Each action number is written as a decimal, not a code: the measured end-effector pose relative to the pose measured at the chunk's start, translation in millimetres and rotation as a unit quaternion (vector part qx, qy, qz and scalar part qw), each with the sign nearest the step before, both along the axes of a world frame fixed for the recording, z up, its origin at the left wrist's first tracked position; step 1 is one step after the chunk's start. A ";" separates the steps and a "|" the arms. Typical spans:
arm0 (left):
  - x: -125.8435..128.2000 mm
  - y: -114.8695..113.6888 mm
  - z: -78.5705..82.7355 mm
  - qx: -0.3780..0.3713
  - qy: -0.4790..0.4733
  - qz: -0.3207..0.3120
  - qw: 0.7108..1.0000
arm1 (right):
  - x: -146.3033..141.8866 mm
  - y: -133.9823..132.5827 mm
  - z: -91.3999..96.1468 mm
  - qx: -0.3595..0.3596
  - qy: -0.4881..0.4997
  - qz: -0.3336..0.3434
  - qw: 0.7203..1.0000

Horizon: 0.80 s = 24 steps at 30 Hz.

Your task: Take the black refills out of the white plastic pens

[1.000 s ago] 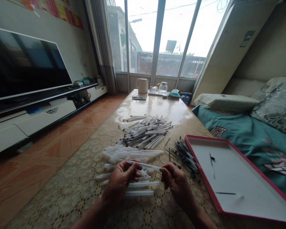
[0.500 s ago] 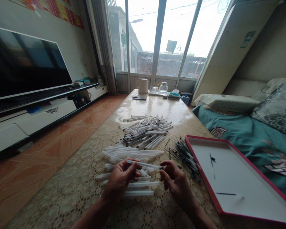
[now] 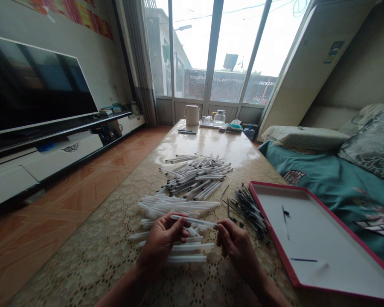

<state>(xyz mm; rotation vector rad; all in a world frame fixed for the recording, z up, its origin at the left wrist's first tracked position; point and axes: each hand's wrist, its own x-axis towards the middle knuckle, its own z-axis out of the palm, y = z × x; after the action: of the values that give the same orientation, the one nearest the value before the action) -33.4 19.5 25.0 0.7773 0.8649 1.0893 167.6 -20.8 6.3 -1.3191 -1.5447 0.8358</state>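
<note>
A white pen barrel [image 3: 200, 222] lies level between my two hands, above the table. My left hand [image 3: 166, 233] is closed on its left part, the thumb resting along it. My right hand [image 3: 234, 239] pinches the dark tip at its right end. Below and behind my hands lie several loose white barrels [image 3: 192, 259]. Farther off is a heap of pens with dark ends [image 3: 198, 172]. Right of my right hand is a bundle of black refills [image 3: 248, 209] with small black parts beside it.
A white tray with a red rim [image 3: 296, 279] stands on the right, holding a refill [image 3: 304, 259] and another dark thin piece. At the table's far end are a kettle [image 3: 191, 115], a glass jug [image 3: 219, 117] and a tissue pack [image 3: 233, 126]. A sofa [image 3: 323, 175] borders the right side.
The fingers of my right hand have closed more tightly around the barrel's right end. My left hand and the barrel have hardly moved.
</note>
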 end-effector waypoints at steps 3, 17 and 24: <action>0.2 0.2 -0.7 0.001 -0.002 -0.002 1.000 | 0.8 -1.1 -0.2 0.004 -0.006 0.001 1.000; 0.5 2.1 0.2 -0.003 -0.005 -0.003 1.000 | 0.0 0.5 -0.1 0.005 0.004 -0.002 1.000; 0.0 1.0 0.9 -0.006 0.000 -0.006 1.000 | 0.7 0.2 -5.2 -0.006 0.006 0.006 1.000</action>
<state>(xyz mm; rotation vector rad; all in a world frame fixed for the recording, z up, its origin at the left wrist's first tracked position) -33.4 20.4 25.9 0.7708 0.8656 1.0733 168.4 -20.5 1.1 -1.3130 -1.5413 0.8602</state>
